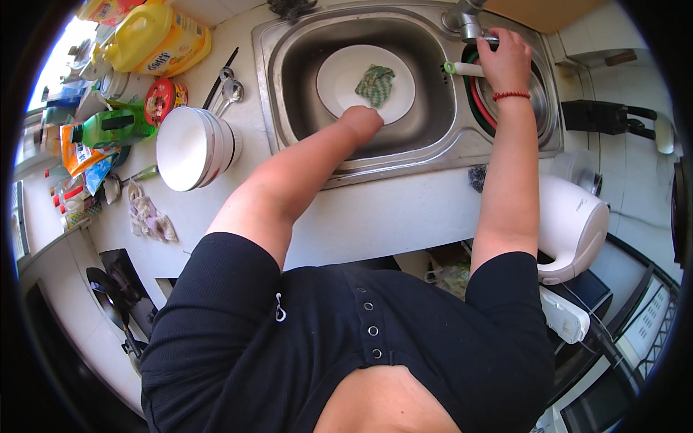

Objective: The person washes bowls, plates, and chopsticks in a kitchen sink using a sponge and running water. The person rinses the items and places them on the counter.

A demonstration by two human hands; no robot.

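Over the near rim of a white plate (338, 73) in the stainless-steel sink basin (298, 59), my left hand (364, 125) is closed, its fingers turned down and partly hidden. The plate is held in the basin, and a green-and-white patterned cloth (381, 89) lies crumpled on it. At the upper right my right hand (504, 59) reaches to the base of the chrome faucet (465, 24); its fingertips are partly hidden there. Beneath that hand a tool with a white and green handle (464, 69) lies across the smaller basin, which holds a red-rimmed vessel and a metal bowl (541, 108).
Left of the sink stand stacked white bowls (184, 149), spoons (231, 91) and dark chopsticks (216, 84). Bottles, including a yellow jug (162, 40), crowd the far left beside a rag (149, 216). A pale electric kettle (571, 227) and knife block (595, 117) are at right.
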